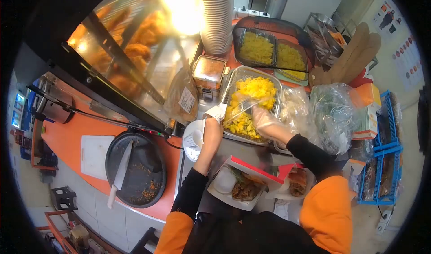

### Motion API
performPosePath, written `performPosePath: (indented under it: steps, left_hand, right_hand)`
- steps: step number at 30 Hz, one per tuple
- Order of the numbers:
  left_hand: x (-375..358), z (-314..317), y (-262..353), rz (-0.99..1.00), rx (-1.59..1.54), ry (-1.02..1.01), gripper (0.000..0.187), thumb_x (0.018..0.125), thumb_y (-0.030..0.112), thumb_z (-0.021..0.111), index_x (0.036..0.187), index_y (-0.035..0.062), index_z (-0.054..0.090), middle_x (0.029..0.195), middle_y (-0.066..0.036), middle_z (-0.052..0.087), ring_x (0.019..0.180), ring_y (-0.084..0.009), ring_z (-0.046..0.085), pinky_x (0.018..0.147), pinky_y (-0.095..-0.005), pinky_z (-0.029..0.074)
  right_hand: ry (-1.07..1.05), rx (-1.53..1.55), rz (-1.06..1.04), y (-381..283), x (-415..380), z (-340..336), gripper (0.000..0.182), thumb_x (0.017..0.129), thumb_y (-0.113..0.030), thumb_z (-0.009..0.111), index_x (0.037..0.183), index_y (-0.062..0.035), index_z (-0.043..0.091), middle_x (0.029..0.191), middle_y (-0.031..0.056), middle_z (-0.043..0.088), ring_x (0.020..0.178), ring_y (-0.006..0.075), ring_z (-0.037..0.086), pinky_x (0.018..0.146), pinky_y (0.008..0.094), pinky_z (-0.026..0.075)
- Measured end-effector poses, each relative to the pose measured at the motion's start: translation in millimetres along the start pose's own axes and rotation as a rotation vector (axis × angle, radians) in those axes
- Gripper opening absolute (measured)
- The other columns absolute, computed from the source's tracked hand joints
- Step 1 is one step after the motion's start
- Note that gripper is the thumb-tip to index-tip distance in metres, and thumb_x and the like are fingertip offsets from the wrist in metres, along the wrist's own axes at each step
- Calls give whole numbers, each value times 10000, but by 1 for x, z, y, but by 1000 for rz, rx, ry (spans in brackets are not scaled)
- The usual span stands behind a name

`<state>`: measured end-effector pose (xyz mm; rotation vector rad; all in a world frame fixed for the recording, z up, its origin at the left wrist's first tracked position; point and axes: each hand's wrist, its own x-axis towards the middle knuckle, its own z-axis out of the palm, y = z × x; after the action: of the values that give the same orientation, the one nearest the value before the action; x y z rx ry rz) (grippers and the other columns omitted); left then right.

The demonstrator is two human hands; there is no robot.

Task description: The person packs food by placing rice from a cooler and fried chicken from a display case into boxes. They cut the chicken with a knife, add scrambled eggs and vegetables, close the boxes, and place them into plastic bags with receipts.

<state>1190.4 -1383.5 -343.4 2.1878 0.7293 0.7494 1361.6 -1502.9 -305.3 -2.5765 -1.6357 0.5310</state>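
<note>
A clear plastic tray [279, 92] of yellow crumbly food [256, 89] stands ahead of me. My right hand [265, 123], in a thin clear glove, is over its right side. Its fingers are closed around something see-through that I cannot make out, which reaches across the food. At the tray's left edge, my left hand [213, 127] is closed on a white paper container [216, 113]. Just left of that hand is a white round bowl [192, 142]. Below my forearms sits an open takeaway box [224, 182] with white rice [225, 181] and browned meat [246, 191].
A glass warming cabinet [116, 52] with fried pieces rises at left. Beneath it, a knife [121, 173] lies across a dark round tray [148, 164] beside a white cutting board [95, 155]. Stacked bowls [214, 20] stand behind; plastic bags [334, 115] and blue racks [387, 164] are right.
</note>
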Motion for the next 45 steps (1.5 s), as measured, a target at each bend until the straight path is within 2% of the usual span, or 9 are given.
performPosePath:
  steps: [7,14,26,30,35,37,38,42,45]
  left_hand:
    - [2,0,0,-39,-71,-21,333,696,-86,472,1008,-13,562,934,-245,560,854,-407,535,725,-413,437]
    - [2,-3,4,47,-54,36,334,707,-78,472,1017,-4,569,930,-239,564,840,-403,541,706,-421,438]
    - [-1,-56,9,-47,-121,62,237,792,48,537,1012,-31,575,882,-207,609,835,-358,583,740,-388,442]
    - [-36,-119,50,-465,-618,-139,237,862,191,545,966,-20,569,863,-71,626,703,-124,585,595,-264,476]
    - [-84,-156,94,-636,-947,-108,272,851,126,535,1090,-3,519,890,-106,634,718,-155,605,600,-255,492]
    - [-102,-163,104,-787,-903,-9,397,796,124,552,1144,-48,465,964,-154,591,796,-223,602,699,-314,502]
    - [-115,-163,75,-842,-1181,-19,497,750,86,535,1197,-71,386,994,-176,564,864,-273,587,756,-355,496]
    - [-135,-177,81,-462,-1283,-145,499,689,186,504,1099,-75,389,838,-141,544,635,-175,501,572,-240,381]
    - [-134,-172,120,-235,-1256,-13,414,707,126,494,1066,-71,436,822,-123,524,544,-130,395,684,-275,354]
  right_hand:
    - [-316,234,-19,2,-3,-33,418,788,-264,465,1080,30,411,845,240,581,794,364,571,708,434,430]
    - [-142,-162,-307,-18,-18,-28,544,779,-341,576,1176,-10,402,766,207,592,741,365,587,626,419,463]
    - [-84,231,2,24,-4,-13,590,775,-469,582,1153,-28,480,907,203,611,822,337,583,712,372,454]
    - [-196,319,224,38,16,-7,726,753,-516,584,1257,-17,424,1123,191,557,1002,247,546,835,323,417]
    - [-15,655,285,53,16,9,655,818,-380,547,1299,17,347,1265,154,463,1107,272,485,907,338,390]
    - [662,-885,-542,78,1,30,575,842,-124,370,1377,-26,183,1264,144,455,1040,174,504,891,271,401]
    - [390,-1043,-258,53,-26,10,602,825,-142,392,1375,-15,183,1220,116,484,978,123,515,871,238,402]
    - [383,391,93,24,-122,-50,512,821,-178,484,1274,-15,309,1139,89,516,954,124,524,838,246,412]
    - [585,1235,151,19,-255,-87,451,818,-206,553,1198,-14,403,1078,69,541,937,124,531,812,252,420]
